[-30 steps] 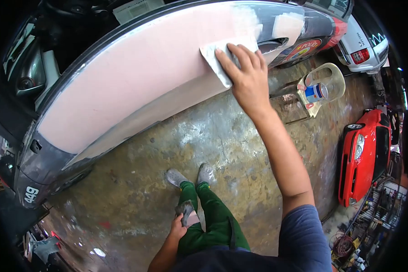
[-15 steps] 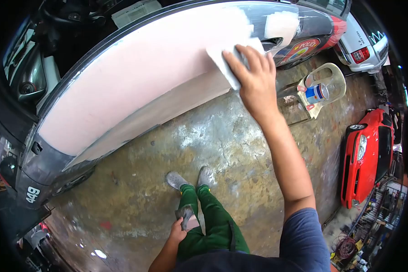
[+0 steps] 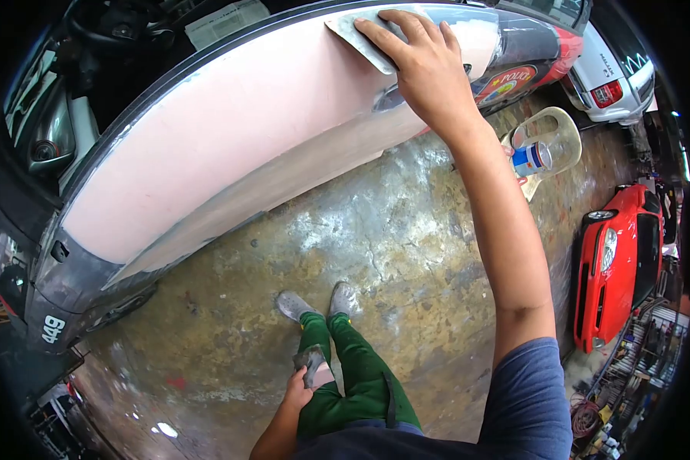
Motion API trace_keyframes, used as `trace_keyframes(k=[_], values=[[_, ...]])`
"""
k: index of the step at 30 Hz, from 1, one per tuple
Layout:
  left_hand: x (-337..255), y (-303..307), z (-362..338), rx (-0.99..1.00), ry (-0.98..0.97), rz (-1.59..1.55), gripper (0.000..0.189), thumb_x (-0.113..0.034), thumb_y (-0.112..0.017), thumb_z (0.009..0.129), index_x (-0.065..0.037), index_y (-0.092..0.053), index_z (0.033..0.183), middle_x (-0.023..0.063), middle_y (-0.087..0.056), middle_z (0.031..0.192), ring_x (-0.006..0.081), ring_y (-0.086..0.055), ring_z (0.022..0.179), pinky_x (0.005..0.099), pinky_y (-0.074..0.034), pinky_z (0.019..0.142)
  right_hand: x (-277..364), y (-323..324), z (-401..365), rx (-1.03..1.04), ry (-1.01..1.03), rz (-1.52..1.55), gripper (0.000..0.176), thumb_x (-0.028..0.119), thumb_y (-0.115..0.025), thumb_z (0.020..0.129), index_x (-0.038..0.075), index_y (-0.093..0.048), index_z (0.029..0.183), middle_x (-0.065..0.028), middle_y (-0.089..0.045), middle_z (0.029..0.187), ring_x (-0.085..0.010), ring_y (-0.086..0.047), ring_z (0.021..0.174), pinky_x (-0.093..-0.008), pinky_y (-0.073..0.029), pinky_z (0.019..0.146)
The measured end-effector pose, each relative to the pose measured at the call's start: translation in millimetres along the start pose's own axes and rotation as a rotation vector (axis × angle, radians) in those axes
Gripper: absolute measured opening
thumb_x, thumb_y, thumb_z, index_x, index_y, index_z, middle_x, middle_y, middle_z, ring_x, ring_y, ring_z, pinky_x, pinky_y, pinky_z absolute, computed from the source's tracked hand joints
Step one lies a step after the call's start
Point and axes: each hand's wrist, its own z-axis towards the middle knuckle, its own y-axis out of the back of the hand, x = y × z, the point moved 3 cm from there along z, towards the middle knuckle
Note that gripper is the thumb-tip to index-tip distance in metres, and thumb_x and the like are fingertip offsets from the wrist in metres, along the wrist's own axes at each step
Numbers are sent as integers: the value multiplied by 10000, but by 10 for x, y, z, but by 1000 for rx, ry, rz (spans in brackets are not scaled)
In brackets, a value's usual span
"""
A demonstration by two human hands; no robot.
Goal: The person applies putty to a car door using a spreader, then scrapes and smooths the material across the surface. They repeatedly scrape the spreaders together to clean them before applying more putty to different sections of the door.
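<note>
My right hand (image 3: pixel 437 80) presses a wide, flat grey spreader (image 3: pixel 364 47) against the upper part of a car's side panel (image 3: pixel 230 115). Its fingers lie spread over the back of the spreader, and one corner points left. Pale pink filler coats most of the panel, with a greyer band along the lower side. A dark recess (image 3: pixel 389 98) in the panel shows just below the spreader. Down by my thigh, my left hand (image 3: pixel 299 389) grips a grey flat spreader (image 3: pixel 311 359) with a lump of pink filler (image 3: pixel 323 374) on it.
A pale plastic chair (image 3: pixel 563 142) holds a blue-and-white can (image 3: pixel 530 159) beyond my right forearm. Further right stand a red car (image 3: pixel 625 268) and a silver vehicle (image 3: pixel 609 77). Tools and hoses (image 3: pixel 586 418) crowd the lower right. Under my feet is stained concrete floor (image 3: pixel 230 307).
My right hand has slid the spreader up the panel toward its top edge. The white patch near the handle area is now largely behind my hand. My left hand stays low.
</note>
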Motion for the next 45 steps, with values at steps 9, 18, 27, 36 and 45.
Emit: trace_keyframes(k=[9, 18, 27, 36, 45], values=[[82, 59, 66, -18, 37, 0, 399, -267, -599, 1021, -195, -530, 1407, 72, -644, 1314, 315, -645, 1171, 584, -537, 929, 231, -454, -875, -16, -52, 27, 560, 64, -568, 893, 319, -604, 1391, -64, -554, 1383, -309, -492, 1339, -691, -332, 1111], [56, -20, -21, 2, 14, -2, 406, -270, -622, 998, -168, -548, 1384, 75, -649, 1307, 322, -646, 1166, 589, -538, 943, 408, -555, -1468, 24, -138, 139, 523, 111, -591, 898, 312, -623, 1379, -75, -523, 1416, -309, -477, 1356, -726, -286, 1125], [95, -45, 68, -2, 2, -7, 368, -256, -619, 1009, -138, -558, 1352, 98, -662, 1271, 339, -664, 1129, 607, -545, 927, -300, 15, -313, -73, -21, -49, 625, -17, -531, 897, 313, -598, 1423, -79, -577, 1390, -318, -535, 1317, -626, -362, 1128], [71, -231, -39, -56, -42, 51, 386, -313, -612, 1015, -69, -594, 1313, 128, -690, 1237, 336, -683, 1118, 538, -568, 938, -392, 82, -90, 75, -41, 96, 537, 18, -517, 879, 184, -604, 1382, -169, -543, 1397, -381, -530, 1293, -565, -381, 1099], [92, -271, -28, -56, -28, 38, 372, -313, -603, 1022, -74, -595, 1307, 133, -693, 1224, 333, -687, 1108, 535, -573, 931, -271, -350, -731, -6, -49, -43, 597, 28, -576, 898, 316, -596, 1420, -63, -551, 1401, -304, -506, 1346, -676, -330, 1129]])
